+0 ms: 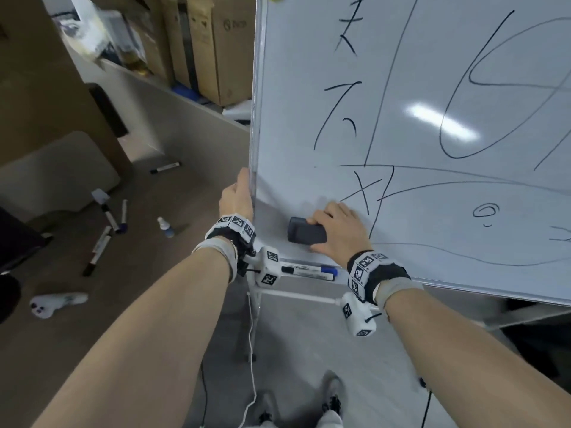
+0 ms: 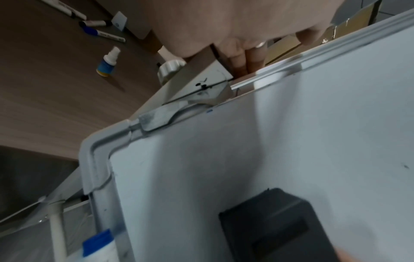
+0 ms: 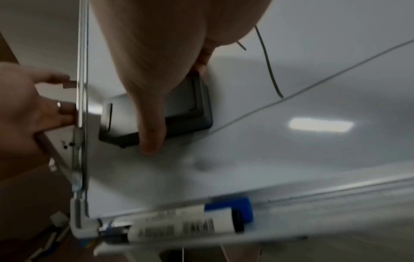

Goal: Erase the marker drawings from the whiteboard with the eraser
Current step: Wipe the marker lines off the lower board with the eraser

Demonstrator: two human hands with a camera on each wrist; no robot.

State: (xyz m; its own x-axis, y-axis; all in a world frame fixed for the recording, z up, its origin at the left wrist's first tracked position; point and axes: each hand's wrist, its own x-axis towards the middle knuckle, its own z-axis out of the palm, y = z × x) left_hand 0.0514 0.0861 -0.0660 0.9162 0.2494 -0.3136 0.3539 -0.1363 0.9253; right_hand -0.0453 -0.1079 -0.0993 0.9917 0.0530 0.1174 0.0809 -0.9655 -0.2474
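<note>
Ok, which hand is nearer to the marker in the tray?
Left, narrowly. The left hand grips the whiteboard's side edge, above the marker's left end. The right hand holds the eraser against the board, above the marker's capped end.

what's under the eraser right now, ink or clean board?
Cannot tell directly: the eraser, held by the right hand, lies flat on the whiteboard and covers that patch. Around it the lower-left corner looks clean; the nearest marker lines start just to its right.

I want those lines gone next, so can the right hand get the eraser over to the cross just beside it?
Probably yes. The right hand grips the eraser flat against the whiteboard, and only bare board lies between it and the cross.
</note>
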